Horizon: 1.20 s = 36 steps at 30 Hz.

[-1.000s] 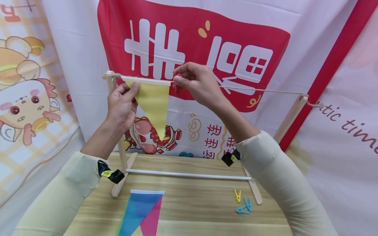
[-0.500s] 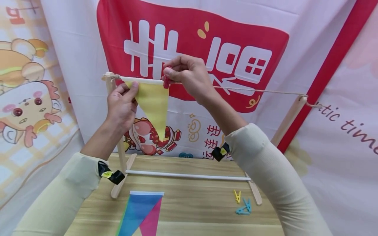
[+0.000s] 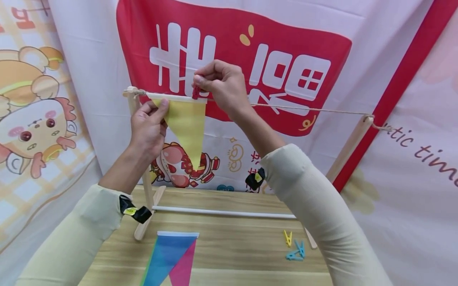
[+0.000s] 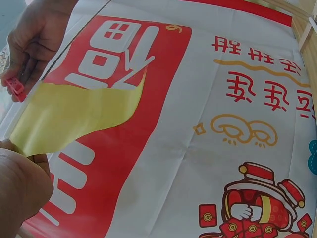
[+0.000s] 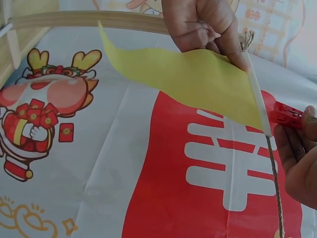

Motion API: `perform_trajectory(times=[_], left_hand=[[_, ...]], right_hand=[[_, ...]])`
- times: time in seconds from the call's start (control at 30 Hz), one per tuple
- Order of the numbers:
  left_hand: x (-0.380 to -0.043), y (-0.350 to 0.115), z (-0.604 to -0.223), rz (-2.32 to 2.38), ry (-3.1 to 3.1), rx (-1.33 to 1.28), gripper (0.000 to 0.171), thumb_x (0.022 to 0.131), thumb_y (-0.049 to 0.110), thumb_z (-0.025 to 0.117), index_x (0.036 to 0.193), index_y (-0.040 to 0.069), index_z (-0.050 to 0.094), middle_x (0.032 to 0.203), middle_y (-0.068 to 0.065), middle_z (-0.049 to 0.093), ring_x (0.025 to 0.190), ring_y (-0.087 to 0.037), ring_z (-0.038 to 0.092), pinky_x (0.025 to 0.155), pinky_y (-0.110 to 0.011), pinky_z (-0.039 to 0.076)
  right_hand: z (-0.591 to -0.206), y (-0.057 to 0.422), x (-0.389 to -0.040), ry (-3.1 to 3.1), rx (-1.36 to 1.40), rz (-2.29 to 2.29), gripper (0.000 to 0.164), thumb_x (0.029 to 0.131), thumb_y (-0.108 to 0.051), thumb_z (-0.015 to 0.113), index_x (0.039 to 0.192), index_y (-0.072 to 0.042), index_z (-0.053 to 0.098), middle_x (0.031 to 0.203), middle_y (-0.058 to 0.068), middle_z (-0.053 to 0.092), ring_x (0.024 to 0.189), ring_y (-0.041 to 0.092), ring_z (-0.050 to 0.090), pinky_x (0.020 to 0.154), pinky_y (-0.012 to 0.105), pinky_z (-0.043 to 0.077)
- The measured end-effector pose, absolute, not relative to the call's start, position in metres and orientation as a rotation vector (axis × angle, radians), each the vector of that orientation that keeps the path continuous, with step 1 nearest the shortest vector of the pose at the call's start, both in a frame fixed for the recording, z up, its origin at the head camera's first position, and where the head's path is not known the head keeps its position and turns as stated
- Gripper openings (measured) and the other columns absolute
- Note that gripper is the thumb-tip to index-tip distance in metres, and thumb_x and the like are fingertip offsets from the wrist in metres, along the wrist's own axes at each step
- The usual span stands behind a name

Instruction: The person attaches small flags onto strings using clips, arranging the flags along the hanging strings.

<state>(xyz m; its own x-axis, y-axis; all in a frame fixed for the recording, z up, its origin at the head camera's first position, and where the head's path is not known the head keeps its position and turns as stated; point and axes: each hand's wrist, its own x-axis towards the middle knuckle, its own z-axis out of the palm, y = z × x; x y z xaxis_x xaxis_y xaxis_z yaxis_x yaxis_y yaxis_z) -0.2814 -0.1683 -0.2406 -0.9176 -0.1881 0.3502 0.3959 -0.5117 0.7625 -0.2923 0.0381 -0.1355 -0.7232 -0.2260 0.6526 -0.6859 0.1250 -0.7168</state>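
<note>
A yellow triangular pennant [image 3: 187, 127] hangs point down along a twine string [image 3: 315, 109], its white top band level with the string. My left hand [image 3: 147, 127] pinches the band's left end between thumb and fingers. A red clothespin [image 3: 195, 91] is pinched by my right hand [image 3: 226, 85] at the band, a little in from its right end. In the right wrist view the clothespin [image 5: 286, 115] points at the band's edge, and in the left wrist view the clothespin [image 4: 16, 89] is also beside it. Whether it bites the band, I cannot tell.
The string runs between a left wooden post [image 3: 146, 178] and a right wooden post [image 3: 348, 153]. A white rod [image 3: 222, 212] joins their feet. A blue and pink pennant [image 3: 171, 254] lies on the table. Yellow [image 3: 288, 238] and blue clothespins [image 3: 295, 252] lie to the right. A printed cloth hangs behind.
My right hand has moved left with the red clothespin, from beyond the pennant's right end to over its white band. My left hand has stayed put.
</note>
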Motion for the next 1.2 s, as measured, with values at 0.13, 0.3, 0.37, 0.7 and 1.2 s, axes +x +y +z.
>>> perform_trajectory(times=[0.13, 0.3, 0.37, 0.7, 1.2], left_hand=[[-0.282, -0.168, -0.241, -2.449, -1.316, -0.323, 0.056, 0.099, 0.028, 0.084, 0.148, 0.007, 0.067, 0.148, -0.003, 0.069, 0.140, -0.021, 0.069, 0.112, -0.025, 0.060], [-0.282, -0.168, -0.242, -2.447, -1.310, -0.336, 0.057, 0.100, 0.026, 0.083, 0.150, 0.005, 0.065, 0.148, -0.003, 0.070, 0.140, -0.021, 0.070, 0.111, -0.025, 0.061], [-0.281, -0.168, -0.242, -2.448, -1.309, -0.338, 0.055, 0.100, 0.026, 0.083, 0.148, 0.006, 0.066, 0.149, -0.004, 0.070, 0.140, -0.022, 0.070, 0.111, -0.026, 0.061], [-0.280, -0.168, -0.238, -2.472, -1.292, -0.320, 0.052, 0.098, 0.026, 0.084, 0.146, 0.010, 0.069, 0.150, -0.004, 0.068, 0.143, -0.021, 0.068, 0.112, -0.025, 0.060], [-0.282, -0.167, -0.239, -2.465, -1.279, -0.333, 0.046, 0.098, 0.023, 0.084, 0.139, 0.007, 0.071, 0.143, -0.004, 0.070, 0.135, -0.019, 0.070, 0.111, -0.024, 0.061]], right_hand=[[-0.135, 0.034, -0.295, -2.046, 0.896, 1.595, 0.015, 0.106, -0.011, 0.078, 0.115, 0.000, 0.081, 0.110, 0.015, 0.082, 0.099, 0.020, 0.082, 0.099, 0.027, 0.067], [-0.133, 0.030, -0.295, -2.100, 0.905, 1.552, 0.016, 0.106, -0.012, 0.078, 0.115, 0.000, 0.082, 0.110, 0.014, 0.083, 0.100, 0.019, 0.081, 0.097, 0.027, 0.067], [-0.132, 0.028, -0.296, -2.126, 0.896, 1.519, 0.016, 0.106, -0.014, 0.078, 0.115, -0.001, 0.082, 0.110, 0.013, 0.083, 0.099, 0.018, 0.081, 0.095, 0.027, 0.067], [-0.130, 0.016, -0.298, -2.282, 0.873, 1.416, 0.017, 0.106, -0.018, 0.080, 0.117, -0.004, 0.081, 0.114, 0.009, 0.083, 0.098, 0.016, 0.079, 0.094, 0.023, 0.067], [-0.127, 0.019, -0.299, -2.486, 0.903, 1.202, 0.034, 0.106, -0.027, 0.081, 0.134, -0.008, 0.082, 0.122, 0.005, 0.085, 0.105, 0.012, 0.079, 0.097, 0.022, 0.065]])
